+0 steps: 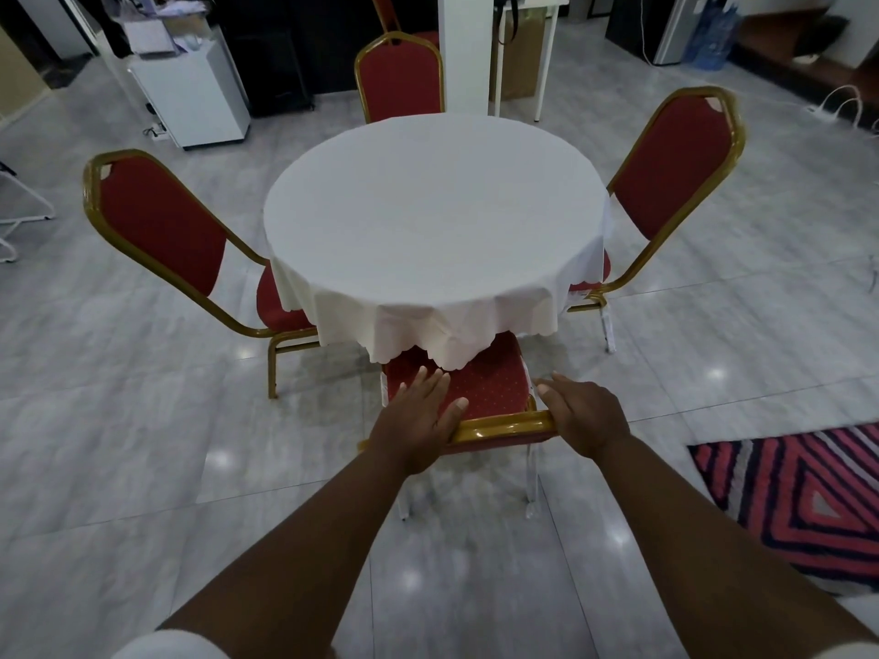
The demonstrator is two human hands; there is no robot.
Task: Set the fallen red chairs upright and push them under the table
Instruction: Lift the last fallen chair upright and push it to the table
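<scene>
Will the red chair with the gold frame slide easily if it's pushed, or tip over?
The red chair with the gold metal frame will probably slide easily: the grey tiled floor looks glossy. Tipping seems unlikely, since it stands upright on spread legs. Its frame looks stiff, so it should move as one piece.

dim, cool indoor light. small bright ceiling-light reflections dot glossy floor tiles [190, 420]. white tablecloth [435, 221] brightest area, soft shadow beneath. motion blur on floor near forearms. wide-angle bending at edges, corners darker.
</scene>
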